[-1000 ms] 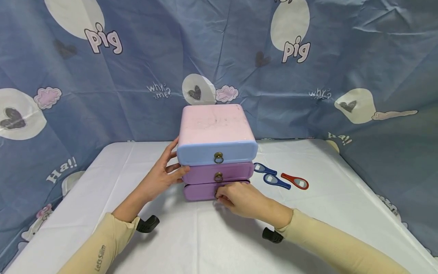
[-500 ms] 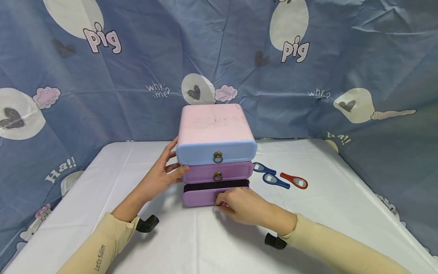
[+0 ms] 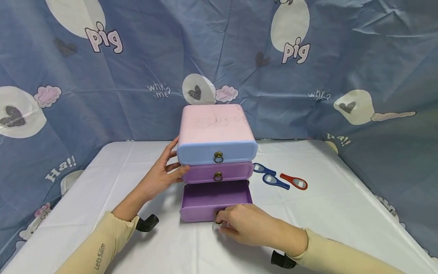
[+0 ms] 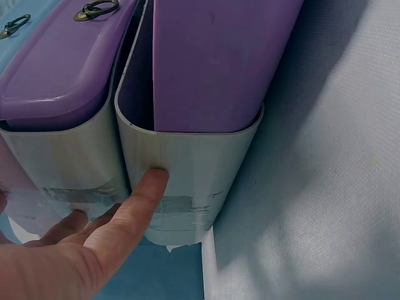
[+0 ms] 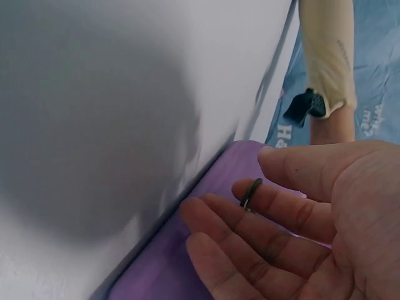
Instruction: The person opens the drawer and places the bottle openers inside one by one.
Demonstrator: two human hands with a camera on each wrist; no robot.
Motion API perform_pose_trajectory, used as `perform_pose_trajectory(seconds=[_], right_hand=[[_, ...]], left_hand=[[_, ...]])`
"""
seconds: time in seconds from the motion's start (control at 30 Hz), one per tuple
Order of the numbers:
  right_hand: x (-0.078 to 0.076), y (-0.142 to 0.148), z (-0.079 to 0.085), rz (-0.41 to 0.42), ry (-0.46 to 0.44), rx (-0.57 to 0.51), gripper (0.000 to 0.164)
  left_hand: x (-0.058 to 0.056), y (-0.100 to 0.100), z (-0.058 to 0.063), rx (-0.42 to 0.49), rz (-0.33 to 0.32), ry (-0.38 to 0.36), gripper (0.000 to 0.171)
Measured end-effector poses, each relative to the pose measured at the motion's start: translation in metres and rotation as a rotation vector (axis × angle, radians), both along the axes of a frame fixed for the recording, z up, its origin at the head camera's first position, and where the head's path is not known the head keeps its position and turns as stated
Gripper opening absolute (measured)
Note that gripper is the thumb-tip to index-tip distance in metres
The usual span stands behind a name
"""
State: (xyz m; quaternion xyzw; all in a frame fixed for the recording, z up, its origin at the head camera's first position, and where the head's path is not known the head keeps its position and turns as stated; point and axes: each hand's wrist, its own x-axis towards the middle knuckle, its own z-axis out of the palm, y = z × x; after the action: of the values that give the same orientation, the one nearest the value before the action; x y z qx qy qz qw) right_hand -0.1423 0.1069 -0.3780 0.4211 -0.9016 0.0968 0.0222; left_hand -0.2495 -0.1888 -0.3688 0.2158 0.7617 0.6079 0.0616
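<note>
Watching remotely; clock centred on the pink-topped cabinet (image 3: 215, 123), mid-frame in the head view, 12 toward the blue backdrop (image 3: 137, 64). Bottom drawer (image 3: 196, 215) stands pulled out toward 6 o'clock, its purple floor visible from above; middle drawer (image 3: 202, 174) and pale-blue top drawer (image 3: 195, 153) sit flush over it. Right hand (image 3: 251, 228) at 5 o'clock, fingers loosely curled; from the head I get only part of the ring pull (image 5: 252, 191), but the right wrist view gives me the index finger hooked through it, thumb standing apart. Left hand (image 3: 161, 179) at 8 o'clock, grip wide, fingers spread along the cabinet's side; only the left wrist view shows me its thumb tip on the scuffed pale shell (image 4: 187, 159) around the bottom drawer. Two blue bottle openers (image 3: 276, 181) and a red bottle opener (image 3: 293, 181) lie near 4 o'clock on the white table (image 3: 137, 160), head view only
</note>
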Motion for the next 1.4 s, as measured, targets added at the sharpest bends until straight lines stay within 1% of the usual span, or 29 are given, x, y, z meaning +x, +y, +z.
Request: perform_pose_trajectory(seconds=[0.17, 0.33, 0.53, 0.67, 0.77, 0.87, 0.93, 1.03, 1.1, 1.2, 1.3, 1.4], right_hand=[[0.011, 0.0, 0.0, 0.008, -0.029, 0.023, 0.008], [0.018, 0.001, -0.001, 0.025, -0.043, 0.041, 0.01], [0.022, 0.002, -0.001, 0.047, -0.006, 0.078, 0.02], [0.023, 0.001, 0.001, 0.079, 0.021, 0.121, 0.02], [0.024, 0.001, 0.005, 0.076, -0.005, 0.126, 0.023], [0.025, 0.003, 0.012, 0.069, -0.062, 0.081, 0.024], [0.026, 0.005, 0.017, 0.064, -0.112, 0.031, 0.021], [0.025, 0.011, 0.027, 0.057, -0.199, -0.052, 0.017], [0.024, 0.016, 0.033, 0.044, -0.266, -0.11, 0.017], [0.022, 0.026, 0.043, 0.049, -0.359, -0.192, 0.016], [0.019, 0.038, 0.053, 0.058, -0.409, -0.257, 0.018], [0.014, 0.053, 0.06, 0.058, -0.41, -0.309, 0.018]], left_hand=[[0.001, -0.001, 0.0, -0.002, 0.005, 0.0, 0.092], [0.001, -0.001, -0.002, -0.004, 0.011, -0.005, 0.092], [0.001, 0.001, -0.002, -0.005, 0.006, -0.002, 0.091], [0.001, 0.002, -0.002, -0.007, 0.005, -0.003, 0.091], [0.001, 0.002, -0.002, -0.011, 0.006, -0.001, 0.091], [0.001, 0.003, -0.002, -0.012, 0.006, 0.002, 0.092], [0.0, 0.003, -0.002, -0.012, 0.007, 0.005, 0.092], [0.001, 0.003, -0.002, -0.012, 0.008, 0.008, 0.092], [0.001, 0.003, -0.002, -0.013, 0.009, 0.009, 0.092], [0.001, 0.002, -0.002, -0.013, 0.01, 0.009, 0.092], [0.001, 0.001, -0.002, -0.012, 0.012, 0.009, 0.092], [0.001, 0.001, -0.002, -0.012, 0.014, 0.011, 0.091]])
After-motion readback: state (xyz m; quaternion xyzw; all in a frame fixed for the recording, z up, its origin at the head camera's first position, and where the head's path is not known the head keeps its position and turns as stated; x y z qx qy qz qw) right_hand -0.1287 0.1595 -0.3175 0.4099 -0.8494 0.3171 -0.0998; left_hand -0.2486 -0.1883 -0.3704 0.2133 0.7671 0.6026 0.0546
